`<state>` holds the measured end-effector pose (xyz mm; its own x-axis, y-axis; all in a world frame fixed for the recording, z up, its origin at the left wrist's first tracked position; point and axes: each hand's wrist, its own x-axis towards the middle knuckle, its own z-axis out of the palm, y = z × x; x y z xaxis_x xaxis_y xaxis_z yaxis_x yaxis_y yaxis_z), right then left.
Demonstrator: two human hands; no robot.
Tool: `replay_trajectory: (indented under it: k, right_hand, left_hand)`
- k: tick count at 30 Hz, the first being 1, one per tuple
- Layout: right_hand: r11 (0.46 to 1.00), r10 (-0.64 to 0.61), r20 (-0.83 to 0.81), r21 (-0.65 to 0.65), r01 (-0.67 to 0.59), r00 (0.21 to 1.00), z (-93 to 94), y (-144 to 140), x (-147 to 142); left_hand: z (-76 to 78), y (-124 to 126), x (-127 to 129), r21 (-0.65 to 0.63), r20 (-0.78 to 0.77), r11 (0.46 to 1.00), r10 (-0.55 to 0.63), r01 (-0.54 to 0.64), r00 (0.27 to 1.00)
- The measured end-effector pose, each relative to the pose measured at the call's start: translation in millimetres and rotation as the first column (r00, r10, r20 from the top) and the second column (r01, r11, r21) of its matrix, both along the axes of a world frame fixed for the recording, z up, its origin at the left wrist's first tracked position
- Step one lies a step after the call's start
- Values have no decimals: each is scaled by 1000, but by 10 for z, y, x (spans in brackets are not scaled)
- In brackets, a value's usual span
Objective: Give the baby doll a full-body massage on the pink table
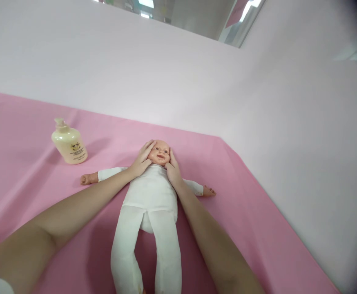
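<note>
Grip: both my hands cup the doll's head, fingers spread along the cheeks, not clamped, just resting against them.
Left hand (141,160): flat on the head's left side as I see it, fingertips up by the temple.
Right hand (172,168): on the other cheek, palm near the jaw and neck.
Doll (150,196): on its back on the pink sheet (252,228), arms out to the sides, legs toward me, head away from me.
Head (159,152): looks like hard, smooth plastic; I judge it stiff and a little slippery under bare palms.
Body: white cloth, seemingly stuffed; I expect it soft, light and floppy, so the limbs would dangle if lifted by the head alone.
Where to hold: I judge the torso under the arms safest, with one hand supporting the head.
Bottle (69,142): cream pump bottle, upright, well apart to the left of the doll.
Backdrop: pale wall behind the sheet.
</note>
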<state>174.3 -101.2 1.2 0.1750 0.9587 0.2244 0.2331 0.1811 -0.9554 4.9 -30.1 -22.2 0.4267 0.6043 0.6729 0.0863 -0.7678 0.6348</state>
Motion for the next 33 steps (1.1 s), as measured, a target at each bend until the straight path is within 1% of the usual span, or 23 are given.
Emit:
replay_trajectory:
  k: [8,14,21,26,33]
  right_hand:
    - [1000,-10,39,-9,11,999,-12,13,12]
    - [1000,-3,26,-8,3,1000,-27,16,11]
    - [1000,1,18,2,-1,1000,-36,16,8]
    - [1000,5,4,-3,-5,1000,-24,8,-1]
    - [1000,-7,11,-13,7,1000,1,-9,-4]
  left_hand:
    - [-29,14,10,-43,-13,999,24,-25,1000]
    - [-44,19,-1,-51,-27,998,23,-25,999]
    - [-37,22,-6,-34,-29,999,16,-17,999]
    - [-26,9,-9,-61,-42,998,22,-25,999]
    - [9,-11,-18,-89,-9,996,-10,9,1000]
